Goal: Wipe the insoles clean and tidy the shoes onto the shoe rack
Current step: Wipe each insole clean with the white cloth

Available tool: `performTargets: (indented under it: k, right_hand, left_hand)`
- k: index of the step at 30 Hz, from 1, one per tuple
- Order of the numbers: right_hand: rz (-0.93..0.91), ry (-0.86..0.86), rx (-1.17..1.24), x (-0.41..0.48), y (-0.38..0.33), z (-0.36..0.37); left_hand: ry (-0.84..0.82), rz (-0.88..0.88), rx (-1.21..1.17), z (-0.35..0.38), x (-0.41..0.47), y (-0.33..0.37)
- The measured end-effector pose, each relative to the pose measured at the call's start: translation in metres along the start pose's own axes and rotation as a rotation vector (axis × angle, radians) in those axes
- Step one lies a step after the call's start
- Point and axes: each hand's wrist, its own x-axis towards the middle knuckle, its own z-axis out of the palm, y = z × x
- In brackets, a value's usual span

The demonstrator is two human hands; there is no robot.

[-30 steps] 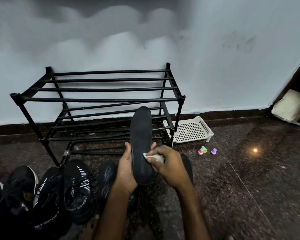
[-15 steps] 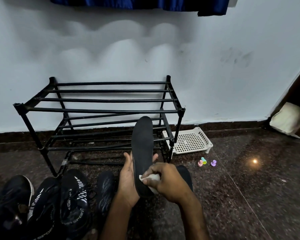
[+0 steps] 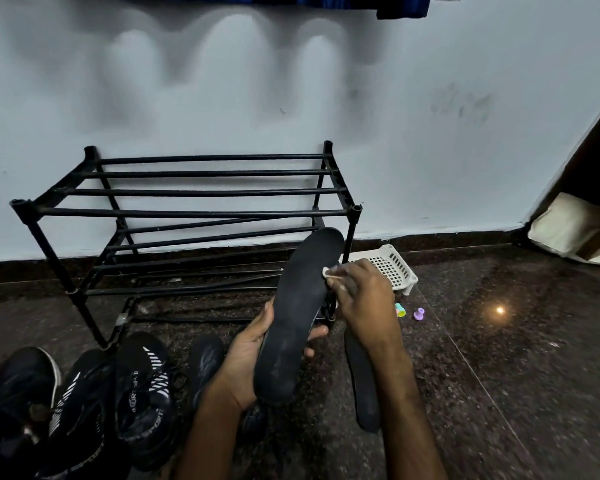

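You hold one black insole up and press a white wipe to its toe end.

Your left hand [image 3: 253, 344] wraps round the lower half of the insole [image 3: 298, 306], a flat, matte, foot-shaped pad with pale dusty smears near the heel. It is tilted with the toe up in front of the shoe rack [image 3: 194, 213]. Your right hand [image 3: 364, 299] pinches a small crumpled wipe [image 3: 328, 270] against the insole's right edge. A second insole [image 3: 362, 386] lies flat on the speckled, polished stone floor [image 3: 499, 375] under your right forearm. Four black shoes [image 3: 142, 386] sit in a row at lower left, two of them white-striped. The rack is thin black tubing, and one white perforated plastic basket [image 3: 392, 268] lies just beside it.
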Motion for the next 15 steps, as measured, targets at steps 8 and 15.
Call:
performTargets:
  k: [8,15]
  right_hand:
    - [0.075,-0.111,-0.031,-0.013,0.008,0.006]
    - [0.076,-0.381,0.173,-0.021,0.004,-0.004]
  left_hand:
    - [0.057,-0.025,0.054,0.0,0.002,-0.005]
    - [0.07,-0.019,0.128,-0.004,0.002,-0.007]
